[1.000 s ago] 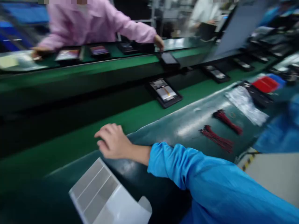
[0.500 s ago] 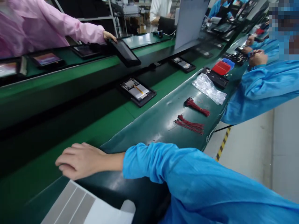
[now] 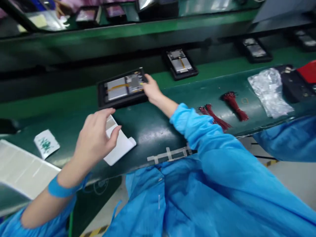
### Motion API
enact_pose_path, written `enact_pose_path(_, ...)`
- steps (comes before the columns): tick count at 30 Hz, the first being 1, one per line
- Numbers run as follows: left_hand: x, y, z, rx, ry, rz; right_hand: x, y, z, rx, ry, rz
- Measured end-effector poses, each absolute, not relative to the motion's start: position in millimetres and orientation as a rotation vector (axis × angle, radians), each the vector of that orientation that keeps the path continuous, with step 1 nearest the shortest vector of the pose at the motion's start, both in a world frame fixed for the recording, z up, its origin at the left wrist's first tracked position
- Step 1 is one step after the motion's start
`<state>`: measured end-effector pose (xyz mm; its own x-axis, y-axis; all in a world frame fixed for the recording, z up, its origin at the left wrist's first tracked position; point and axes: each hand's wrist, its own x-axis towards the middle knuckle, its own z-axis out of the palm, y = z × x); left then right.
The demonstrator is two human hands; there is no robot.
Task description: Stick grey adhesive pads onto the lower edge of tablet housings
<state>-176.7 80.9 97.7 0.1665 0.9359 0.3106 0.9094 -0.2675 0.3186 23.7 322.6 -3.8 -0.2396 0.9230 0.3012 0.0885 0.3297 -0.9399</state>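
Note:
My right hand [image 3: 151,89] grips the right end of an opened tablet [image 3: 117,89], its fingers closed on the black frame. The tablet's inside faces up, showing silver battery cells, a circuit board and an orange ribbon cable. My left hand [image 3: 95,135], with a blue band at the wrist, is raised just in front of the tablet. Its thumb and fingers are apart, with nothing between them. Partly behind that hand lies a white sheet [image 3: 120,144] with a curled corner and grey strips.
Along the green line sit another opened tablet [image 3: 180,64] and a further one [image 3: 255,49]. Red wire bundles [image 3: 234,105], a clear plastic bag [image 3: 270,90] and a red tray [image 3: 308,71] lie right. To the left are a small white packet [image 3: 46,144] and a large striped sheet [image 3: 27,168].
My view has swung left and down. My right hand, earlier resting on the bench with no tablet, now grips an opened tablet. My left hand has come into view.

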Motion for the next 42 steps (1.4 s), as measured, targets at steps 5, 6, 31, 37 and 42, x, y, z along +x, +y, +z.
enact_pose_path(5,-201,-37,91,1.539,2.390,0.748,165,317,21,-1.053,-1.370,1.710)
enact_pose_path(6,-203,-49,79,1.318,2.351,0.763,182,312,28,-1.062,-1.417,1.803)
enact_pose_path(31,-140,-68,23,0.872,1.506,1.689,45,58,40,-0.730,-2.146,1.176)
enact_pose_path(37,-126,-77,39,1.010,1.645,1.602,29,56,67,-0.638,-2.372,0.685)
enact_pose_path(42,-131,-77,48,1.197,1.623,1.494,23,60,77,-0.622,-2.403,0.875)
